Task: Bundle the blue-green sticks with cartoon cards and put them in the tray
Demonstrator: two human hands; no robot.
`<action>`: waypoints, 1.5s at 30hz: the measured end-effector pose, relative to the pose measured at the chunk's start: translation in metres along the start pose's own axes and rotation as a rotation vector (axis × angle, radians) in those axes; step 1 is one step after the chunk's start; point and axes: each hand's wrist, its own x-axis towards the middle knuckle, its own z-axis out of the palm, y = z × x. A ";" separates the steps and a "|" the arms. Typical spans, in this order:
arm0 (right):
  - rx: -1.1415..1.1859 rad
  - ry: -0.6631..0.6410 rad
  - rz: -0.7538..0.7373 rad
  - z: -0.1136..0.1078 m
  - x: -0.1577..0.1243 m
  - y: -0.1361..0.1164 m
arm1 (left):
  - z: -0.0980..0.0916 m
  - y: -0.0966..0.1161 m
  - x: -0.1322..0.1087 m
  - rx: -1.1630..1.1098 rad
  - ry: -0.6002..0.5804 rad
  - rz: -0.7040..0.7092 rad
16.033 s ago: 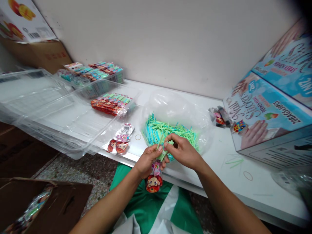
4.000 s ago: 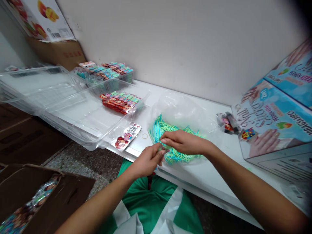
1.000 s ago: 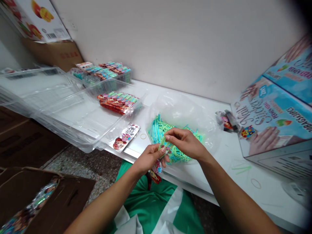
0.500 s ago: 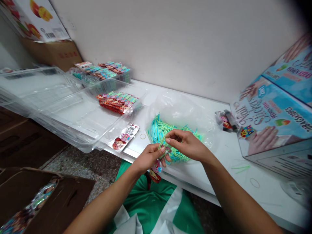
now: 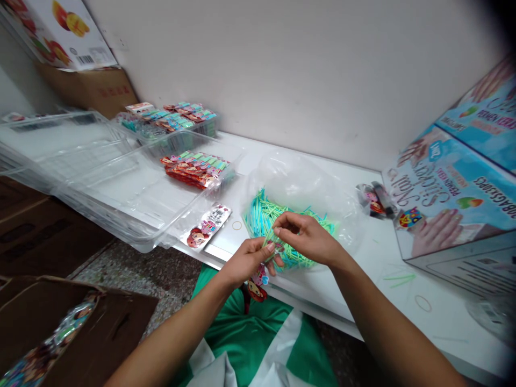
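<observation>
My left hand (image 5: pixel 249 260) is closed on a small packet (image 5: pixel 257 285) with a red-haired cartoon figure, which hangs below the fingers over the table's front edge. Thin green sticks show at the packet's upper end. There my right hand (image 5: pixel 302 236) has its thumb and index finger pinched together; what lies between them is too small to make out. Behind both hands lies an open clear plastic bag (image 5: pixel 298 174) full of green and blue sticks (image 5: pixel 260 212). A printed card (image 5: pixel 207 227) rests on the table left of the hands.
Large clear trays (image 5: pixel 141 188) stand at the left, one holding stacked red packets (image 5: pixel 195 169). A filled tub (image 5: pixel 173 121) is behind them. Blue printed boxes (image 5: pixel 455 199) stand right. Loose sticks (image 5: pixel 399 279) and a rubber band (image 5: pixel 423 303) lie nearby. An open carton (image 5: pixel 121 322) sits lower left.
</observation>
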 end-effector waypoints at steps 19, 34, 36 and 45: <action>0.063 0.123 -0.083 0.007 -0.006 0.005 | -0.013 0.003 0.000 0.023 0.131 0.150; 0.046 0.188 -0.268 -0.003 0.007 -0.029 | -0.025 0.017 -0.010 0.142 0.197 0.315; 0.107 0.226 -0.254 -0.005 0.011 -0.032 | -0.025 0.025 -0.013 0.105 0.189 0.299; 0.178 0.414 -0.109 -0.027 0.018 -0.012 | -0.129 0.156 0.010 0.603 0.683 0.456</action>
